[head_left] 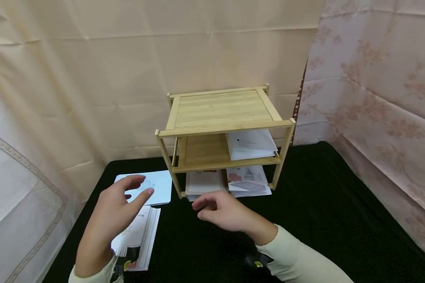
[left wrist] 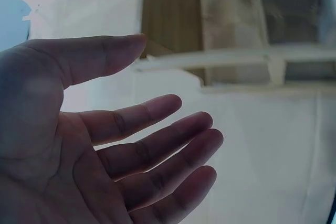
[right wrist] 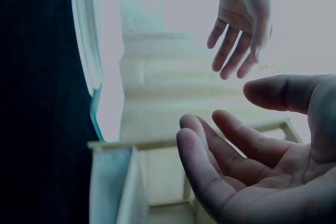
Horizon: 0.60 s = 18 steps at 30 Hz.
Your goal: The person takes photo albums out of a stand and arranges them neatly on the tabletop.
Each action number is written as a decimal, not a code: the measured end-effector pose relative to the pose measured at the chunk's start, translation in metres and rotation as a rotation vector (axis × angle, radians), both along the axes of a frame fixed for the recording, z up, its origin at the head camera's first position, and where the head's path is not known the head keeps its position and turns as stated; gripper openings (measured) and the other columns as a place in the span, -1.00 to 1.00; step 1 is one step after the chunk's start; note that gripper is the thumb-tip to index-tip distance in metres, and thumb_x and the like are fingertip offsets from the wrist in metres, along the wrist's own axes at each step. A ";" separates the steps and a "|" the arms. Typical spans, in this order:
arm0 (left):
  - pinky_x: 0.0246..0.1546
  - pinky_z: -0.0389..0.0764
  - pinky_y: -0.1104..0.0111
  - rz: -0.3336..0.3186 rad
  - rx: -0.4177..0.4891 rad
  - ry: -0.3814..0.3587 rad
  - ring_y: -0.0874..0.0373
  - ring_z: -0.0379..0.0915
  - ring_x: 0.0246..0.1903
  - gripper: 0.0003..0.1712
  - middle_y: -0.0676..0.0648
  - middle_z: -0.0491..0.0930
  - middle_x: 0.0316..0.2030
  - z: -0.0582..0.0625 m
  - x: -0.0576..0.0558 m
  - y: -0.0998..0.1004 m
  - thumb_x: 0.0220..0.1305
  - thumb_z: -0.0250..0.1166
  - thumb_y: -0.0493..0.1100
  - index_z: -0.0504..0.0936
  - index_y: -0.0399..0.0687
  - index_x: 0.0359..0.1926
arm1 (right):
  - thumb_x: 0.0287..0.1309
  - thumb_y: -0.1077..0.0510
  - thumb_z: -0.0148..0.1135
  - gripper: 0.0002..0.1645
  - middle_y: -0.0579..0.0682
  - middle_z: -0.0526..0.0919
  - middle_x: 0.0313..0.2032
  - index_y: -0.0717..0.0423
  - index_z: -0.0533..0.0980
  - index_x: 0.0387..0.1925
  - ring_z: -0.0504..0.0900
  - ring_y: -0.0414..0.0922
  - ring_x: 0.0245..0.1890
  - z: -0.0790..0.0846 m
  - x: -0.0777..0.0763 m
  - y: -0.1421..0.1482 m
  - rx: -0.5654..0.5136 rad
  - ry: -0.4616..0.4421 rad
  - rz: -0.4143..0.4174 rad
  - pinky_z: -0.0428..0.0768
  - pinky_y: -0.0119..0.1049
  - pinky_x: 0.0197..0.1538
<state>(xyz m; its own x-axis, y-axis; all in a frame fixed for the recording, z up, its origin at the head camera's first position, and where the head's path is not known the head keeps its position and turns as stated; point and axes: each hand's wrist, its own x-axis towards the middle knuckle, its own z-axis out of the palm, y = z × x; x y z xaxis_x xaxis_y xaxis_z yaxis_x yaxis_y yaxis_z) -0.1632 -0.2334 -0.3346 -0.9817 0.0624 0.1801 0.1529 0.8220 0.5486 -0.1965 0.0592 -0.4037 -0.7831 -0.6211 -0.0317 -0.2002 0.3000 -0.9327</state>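
Observation:
My left hand (head_left: 115, 208) hovers over the books at the left, its fingers relaxed and apart with nothing between them; the left wrist view shows the bare palm (left wrist: 79, 166). Below it lies a stack of white books (head_left: 149, 236), partly hidden by the hand and wrist. A pale blue book (head_left: 161, 186) lies flat behind that stack. My right hand (head_left: 226, 210), loosely curved and holding nothing, is in front of a wooden shelf rack (head_left: 219, 110). White books (head_left: 253, 144) lie on the rack's middle shelf at the right. Two piles are at the bottom: plain white books (head_left: 203, 182) and illustrated books (head_left: 248, 181).
A black cloth (head_left: 322, 220) covers the table. Cream curtain (head_left: 127, 78) hangs close behind the rack, flowered curtain (head_left: 382, 86) at the right and white curtain (head_left: 17, 196) at the left. The left part of the middle shelf (head_left: 205, 149) shows bare wood.

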 end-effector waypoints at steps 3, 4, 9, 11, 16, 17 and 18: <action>0.20 0.60 -0.13 -0.020 0.036 0.002 -0.14 0.51 0.26 -0.25 -0.18 0.60 0.26 0.006 -0.001 0.012 0.42 0.19 0.38 0.51 -0.04 0.35 | 0.36 0.12 0.29 -0.67 -0.06 0.71 0.05 0.00 0.63 0.12 0.70 -0.09 -0.01 0.007 0.000 0.012 -0.022 0.010 -0.023 0.69 -0.25 0.05; 0.20 0.59 -0.13 -0.028 0.044 0.001 -0.13 0.51 0.27 -0.25 -0.17 0.60 0.27 0.008 -0.002 0.016 0.41 0.19 0.38 0.50 -0.03 0.35 | 0.36 0.12 0.29 -0.66 -0.05 0.70 0.06 0.01 0.63 0.13 0.70 -0.08 0.00 0.009 0.000 0.016 -0.028 0.015 -0.035 0.69 -0.24 0.06; 0.22 0.56 -0.16 -0.062 0.106 -0.001 -0.13 0.49 0.27 -0.29 -0.15 0.57 0.28 0.017 -0.005 0.031 0.42 0.21 0.36 0.50 0.03 0.36 | 0.36 0.10 0.29 -0.64 0.00 0.67 0.12 0.01 0.62 0.15 0.69 -0.05 0.05 0.019 -0.002 0.033 -0.038 0.047 -0.110 0.69 -0.16 0.11; 0.24 0.55 -0.16 -0.071 0.129 -0.012 -0.13 0.48 0.28 -0.29 -0.14 0.56 0.29 0.020 -0.007 0.038 0.41 0.21 0.37 0.50 0.06 0.36 | 0.36 0.08 0.29 -0.63 0.00 0.66 0.13 -0.01 0.61 0.16 0.68 -0.05 0.06 0.021 -0.004 0.039 -0.027 0.064 -0.137 0.68 -0.14 0.11; 0.27 0.54 -0.11 -0.094 0.183 -0.028 -0.06 0.48 0.29 -0.31 -0.07 0.57 0.29 0.018 -0.013 0.055 0.38 0.23 0.38 0.53 0.11 0.33 | 0.37 0.07 0.29 -0.64 -0.01 0.68 0.12 -0.06 0.61 0.17 0.67 -0.06 0.08 0.026 -0.006 0.052 0.014 0.125 -0.199 0.66 -0.11 0.13; 0.27 0.55 -0.09 -0.104 0.200 -0.023 -0.04 0.49 0.28 -0.34 -0.06 0.58 0.28 0.015 -0.015 0.059 0.39 0.25 0.35 0.54 0.10 0.32 | 0.37 0.08 0.29 -0.64 -0.02 0.68 0.12 -0.06 0.62 0.16 0.66 -0.06 0.09 0.028 -0.006 0.054 0.020 0.132 -0.216 0.66 -0.10 0.14; 0.26 0.56 -0.06 -0.109 0.212 -0.020 -0.02 0.50 0.27 -0.36 -0.05 0.60 0.26 0.012 -0.016 0.062 0.40 0.26 0.32 0.54 0.10 0.31 | 0.37 0.09 0.29 -0.64 -0.02 0.68 0.13 -0.07 0.61 0.17 0.66 -0.06 0.11 0.030 -0.006 0.056 0.024 0.138 -0.230 0.66 -0.09 0.15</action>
<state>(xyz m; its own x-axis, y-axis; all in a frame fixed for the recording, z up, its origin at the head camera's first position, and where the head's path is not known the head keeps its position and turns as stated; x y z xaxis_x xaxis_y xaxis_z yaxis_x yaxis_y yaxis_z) -0.1797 -0.1711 -0.3230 -0.9746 0.1312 0.1815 0.2222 0.6670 0.7111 -0.2025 0.1155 -0.3738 -0.9014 -0.4269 0.0724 -0.2488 0.3737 -0.8935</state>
